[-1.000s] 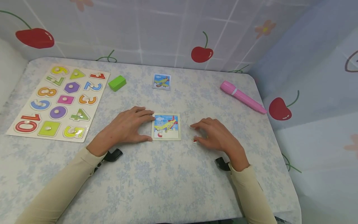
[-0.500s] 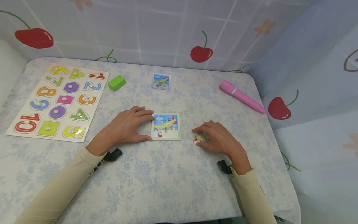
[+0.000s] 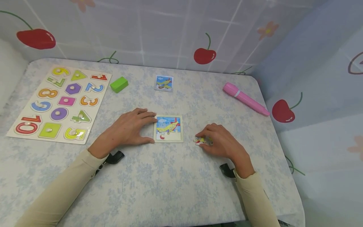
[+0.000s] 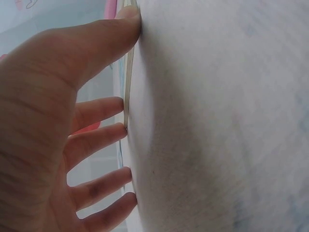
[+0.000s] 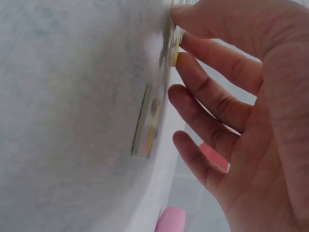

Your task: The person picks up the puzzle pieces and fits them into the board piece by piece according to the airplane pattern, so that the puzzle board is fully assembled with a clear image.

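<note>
A small square jigsaw puzzle (image 3: 169,128) with an airplane picture lies in its pale frame on the table; the bottom part of the picture shows bare backing. My left hand (image 3: 129,127) rests at the frame's left side, fingers extended, thumb and fingertips on its edge. To the right, my right hand (image 3: 222,140) pinches a puzzle piece (image 3: 199,141) between thumb and fingertips, close over the table. Under that hand's palm, the right wrist view shows another puzzle piece (image 5: 146,125) lying on the cloth, mostly hidden in the head view.
A small airplane picture card (image 3: 164,83) lies behind the puzzle. On the left are a board of knobbed numbers and shapes (image 3: 95,126) and a green block (image 3: 119,84). A pink marker-shaped object (image 3: 249,101) lies back right. A curtain (image 3: 167,37) hangs behind the table.
My right hand has drawn slightly right and toward me, and more of the puzzle piece at its fingertips shows. The left hand and framed puzzle have stayed put.
</note>
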{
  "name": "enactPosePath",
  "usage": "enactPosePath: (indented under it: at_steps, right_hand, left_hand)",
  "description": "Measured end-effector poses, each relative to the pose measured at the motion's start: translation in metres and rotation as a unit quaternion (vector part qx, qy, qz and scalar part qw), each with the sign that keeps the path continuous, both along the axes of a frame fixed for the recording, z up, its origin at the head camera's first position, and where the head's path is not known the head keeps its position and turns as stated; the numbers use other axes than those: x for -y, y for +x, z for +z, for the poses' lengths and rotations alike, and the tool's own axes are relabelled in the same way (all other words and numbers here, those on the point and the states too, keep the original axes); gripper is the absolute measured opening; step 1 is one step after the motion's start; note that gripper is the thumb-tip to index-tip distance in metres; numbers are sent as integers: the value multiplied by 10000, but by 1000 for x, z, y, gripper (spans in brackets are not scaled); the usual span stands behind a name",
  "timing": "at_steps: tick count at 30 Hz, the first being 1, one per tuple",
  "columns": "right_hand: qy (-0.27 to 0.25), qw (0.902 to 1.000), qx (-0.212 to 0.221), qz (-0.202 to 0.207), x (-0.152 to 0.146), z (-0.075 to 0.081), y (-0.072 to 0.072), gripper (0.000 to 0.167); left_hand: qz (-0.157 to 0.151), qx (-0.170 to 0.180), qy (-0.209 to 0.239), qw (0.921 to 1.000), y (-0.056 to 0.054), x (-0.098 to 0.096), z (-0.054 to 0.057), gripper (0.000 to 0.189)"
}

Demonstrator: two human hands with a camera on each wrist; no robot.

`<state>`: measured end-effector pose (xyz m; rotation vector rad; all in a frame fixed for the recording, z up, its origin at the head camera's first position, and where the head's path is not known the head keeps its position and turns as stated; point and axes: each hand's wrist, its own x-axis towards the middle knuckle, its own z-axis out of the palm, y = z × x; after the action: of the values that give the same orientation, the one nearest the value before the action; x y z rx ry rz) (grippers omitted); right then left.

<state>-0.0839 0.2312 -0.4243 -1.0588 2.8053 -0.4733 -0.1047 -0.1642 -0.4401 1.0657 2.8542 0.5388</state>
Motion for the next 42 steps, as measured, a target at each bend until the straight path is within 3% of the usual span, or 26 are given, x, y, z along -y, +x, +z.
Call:
enactPosePath:
  at_steps: [42]
  right_hand:
    - [360,9958,-161,830,80,21,-36,28]
  left_hand:
    - [38,49,-93,9999,-2,1,0,82]
